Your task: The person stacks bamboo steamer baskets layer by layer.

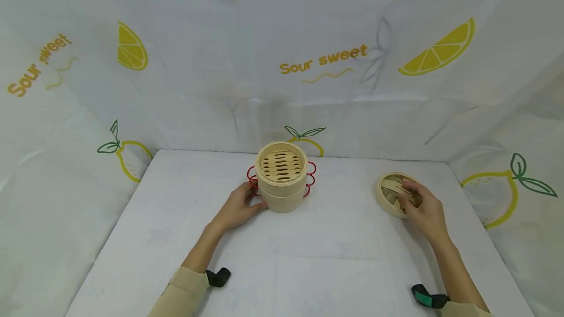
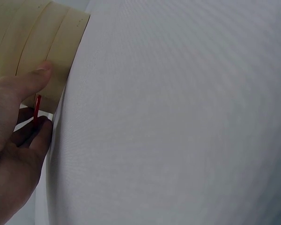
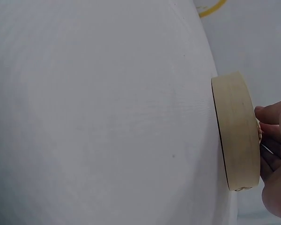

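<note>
A stack of bamboo steamer baskets (image 1: 282, 175) with a slatted top tier and red side handles (image 1: 311, 179) stands near the back of the table. My left hand (image 1: 240, 207) holds its lower left side, the thumb (image 2: 37, 77) on the bamboo wall and the other fingers around by a red handle (image 2: 37, 107). Off to the right lies the round bamboo steamer lid (image 1: 387, 202), woven side up. Over its top my right hand (image 1: 425, 209) curls thumb and fingers at the small central handle (image 3: 259, 132), partly hidden by the fingers.
A white cloth covers the table (image 1: 291, 278), and a lemon-printed sheet (image 1: 211, 62) hangs behind and along both sides. Between the stack and the lid lies a wide stretch of tabletop. Each wrist wears a black camera mount (image 1: 218, 277).
</note>
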The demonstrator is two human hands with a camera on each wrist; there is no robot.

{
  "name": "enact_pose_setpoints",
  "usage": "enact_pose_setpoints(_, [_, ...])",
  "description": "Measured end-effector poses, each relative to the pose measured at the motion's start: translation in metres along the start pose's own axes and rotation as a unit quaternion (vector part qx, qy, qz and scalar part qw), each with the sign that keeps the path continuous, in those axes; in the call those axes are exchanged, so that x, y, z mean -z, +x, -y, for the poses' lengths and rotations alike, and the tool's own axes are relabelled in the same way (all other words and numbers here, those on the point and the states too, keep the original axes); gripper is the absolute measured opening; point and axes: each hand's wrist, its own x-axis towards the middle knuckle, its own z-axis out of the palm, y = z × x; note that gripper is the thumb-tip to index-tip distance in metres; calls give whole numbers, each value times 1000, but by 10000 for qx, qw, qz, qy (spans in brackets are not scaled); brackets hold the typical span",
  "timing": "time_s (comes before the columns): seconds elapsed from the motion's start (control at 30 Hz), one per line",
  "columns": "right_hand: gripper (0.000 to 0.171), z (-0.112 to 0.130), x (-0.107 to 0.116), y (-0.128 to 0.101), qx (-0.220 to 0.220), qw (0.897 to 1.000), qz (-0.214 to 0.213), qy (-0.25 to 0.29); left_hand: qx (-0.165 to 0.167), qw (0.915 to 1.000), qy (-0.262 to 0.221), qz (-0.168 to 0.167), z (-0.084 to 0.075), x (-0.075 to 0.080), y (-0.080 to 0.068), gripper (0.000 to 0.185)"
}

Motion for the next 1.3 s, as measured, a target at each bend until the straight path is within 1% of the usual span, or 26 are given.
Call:
enact_pose_setpoints(0.2, [29, -1, 0, 1, -52, 9999, -59, -139, -2, 10000, 1, 16, 1, -1, 0, 63])
enact_pose_setpoints(0.47, [27, -6, -2, 4, 14, 9994, -240, -237, -55, 10000, -3, 13, 2, -1, 0, 63])
enact_pose_setpoints(0.77, [25, -6, -3, 5, 22, 9996, -211, -202, 3, 10000, 26, 27, 3, 0, 1, 62])
enact_pose_setpoints(0.87, [24, -5, -2, 5, 15, 9996, -199, -186, -36, 10000, 36, 11, 3, 0, 1, 61])
enact_pose_setpoints(1.1, [22, -3, -2, 5, -44, 9996, -204, -206, -61, 10000, 27, -15, 2, 0, 0, 60])
enact_pose_setpoints(1.3, [21, -3, -2, 5, -150, 9995, -183, -194, 0, 10000, 42, 18, 2, 0, 1, 62])
